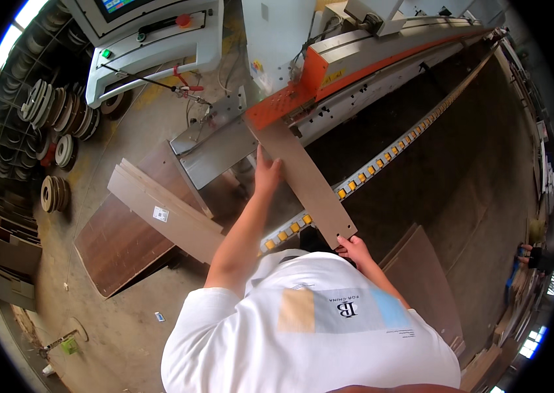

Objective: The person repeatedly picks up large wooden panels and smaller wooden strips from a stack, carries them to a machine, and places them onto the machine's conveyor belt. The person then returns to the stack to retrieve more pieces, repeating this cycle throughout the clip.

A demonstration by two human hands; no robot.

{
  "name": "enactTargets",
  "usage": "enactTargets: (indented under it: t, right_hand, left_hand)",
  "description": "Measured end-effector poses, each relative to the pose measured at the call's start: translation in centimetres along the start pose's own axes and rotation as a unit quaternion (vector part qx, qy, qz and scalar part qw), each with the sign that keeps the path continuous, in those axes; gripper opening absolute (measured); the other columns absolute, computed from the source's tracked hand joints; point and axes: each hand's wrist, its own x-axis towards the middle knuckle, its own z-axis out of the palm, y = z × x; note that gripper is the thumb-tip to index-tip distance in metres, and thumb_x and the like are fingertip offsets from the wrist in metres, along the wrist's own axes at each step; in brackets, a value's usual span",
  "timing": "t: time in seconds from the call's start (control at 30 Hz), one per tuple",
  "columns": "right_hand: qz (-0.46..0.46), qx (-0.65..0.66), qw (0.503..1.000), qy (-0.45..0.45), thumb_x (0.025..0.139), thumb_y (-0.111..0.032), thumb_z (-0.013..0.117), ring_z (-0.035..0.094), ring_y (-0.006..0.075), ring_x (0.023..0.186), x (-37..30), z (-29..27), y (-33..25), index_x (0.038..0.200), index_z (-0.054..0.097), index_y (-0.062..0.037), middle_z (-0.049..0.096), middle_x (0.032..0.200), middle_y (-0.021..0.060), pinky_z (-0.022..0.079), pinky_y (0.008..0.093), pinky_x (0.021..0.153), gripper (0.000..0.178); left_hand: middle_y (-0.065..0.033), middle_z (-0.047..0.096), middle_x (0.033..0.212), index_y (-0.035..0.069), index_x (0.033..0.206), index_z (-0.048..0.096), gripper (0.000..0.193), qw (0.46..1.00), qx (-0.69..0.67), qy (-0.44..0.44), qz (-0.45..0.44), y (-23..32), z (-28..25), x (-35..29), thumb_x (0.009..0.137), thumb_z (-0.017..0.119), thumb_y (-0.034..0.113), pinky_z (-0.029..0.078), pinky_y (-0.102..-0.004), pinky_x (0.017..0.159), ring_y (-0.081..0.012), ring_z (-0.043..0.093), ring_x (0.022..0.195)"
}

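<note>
A long, narrow brown board stretches from in front of my body to the orange guard of a long edge-banding machine, with its far end at the guard. My left hand holds the board's left edge near that far end, index finger pointing forward and thumb over the top face. At the near end, my right hand is closed on the edge beside small dark holes. Below the board's middle runs a rail with yellow rollers. A grey metal infeed table lies just left of my left hand.
A stack of boards with a white label rests on a larger brown panel at left. More panels lean at right. A control console stands far left, near edge-band rolls. The machine's long body reaches far right.
</note>
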Motion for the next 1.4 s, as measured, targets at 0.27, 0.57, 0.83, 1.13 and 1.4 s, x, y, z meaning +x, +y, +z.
enactTargets:
  t: [0.27,0.57,0.83,1.13,1.4]
  right_hand:
    - [-0.013,0.022,1.000,0.001,0.097,-0.034,0.072,0.070,0.0201,0.090,2.3,-3.4,-1.0,0.113,0.063,-0.0019,0.071,0.102,0.0104,0.058,0.0351,0.081,0.037]
    - [-0.041,0.048,0.998,0.009,0.097,-0.032,0.072,0.069,0.0170,0.087,5.6,-10.3,-4.3,0.112,0.065,-0.0046,0.072,0.101,0.0073,0.056,0.0332,0.079,0.032]
    - [-0.073,0.082,0.991,0.072,0.098,-0.035,0.071,0.063,0.0119,0.078,7.6,-14.4,-7.0,0.106,0.065,-0.0113,0.066,0.089,0.0002,0.055,0.0311,0.074,0.025]
    - [-0.099,0.239,0.946,0.196,0.096,-0.045,0.072,0.061,0.0085,0.080,9.2,-15.3,-6.7,0.103,0.061,-0.0178,0.062,0.092,-0.0043,0.051,0.0286,0.069,0.030]
    - [-0.057,0.117,0.987,0.090,0.098,-0.043,0.069,0.062,0.0084,0.074,7.3,-9.5,-3.9,0.110,0.064,-0.0165,0.064,0.086,-0.0039,0.051,0.0267,0.065,0.029]
  left_hand:
    - [-0.0050,0.069,0.092,0.019,0.167,0.015,0.086,0.997,-0.072,-0.010,-0.032,2.3,3.3,0.7,0.097,0.064,0.010,0.054,-0.0296,0.060,-0.0121,0.062,0.067]
    - [-0.0047,0.071,0.092,0.020,0.167,0.016,0.090,0.998,-0.060,-0.021,-0.029,1.9,10.4,5.7,0.094,0.069,0.011,0.055,-0.0293,0.059,-0.0123,0.063,0.067]
    - [-0.0102,0.072,0.090,0.014,0.161,0.035,0.080,0.996,-0.070,-0.045,-0.022,2.2,15.1,9.4,0.088,0.070,0.011,0.055,-0.0287,0.059,-0.0151,0.069,0.069]
    - [-0.0125,0.073,0.116,0.005,0.136,0.060,0.047,0.927,0.260,0.131,0.239,6.5,2.0,1.1,0.092,0.072,0.017,0.054,-0.0357,0.093,-0.0240,0.069,0.108]
    - [-0.0193,0.038,0.155,0.010,0.143,0.050,0.079,0.655,0.555,0.512,-0.032,3.8,-23.9,-10.4,0.078,0.081,0.041,0.029,-0.0599,0.116,-0.0409,0.035,0.143]
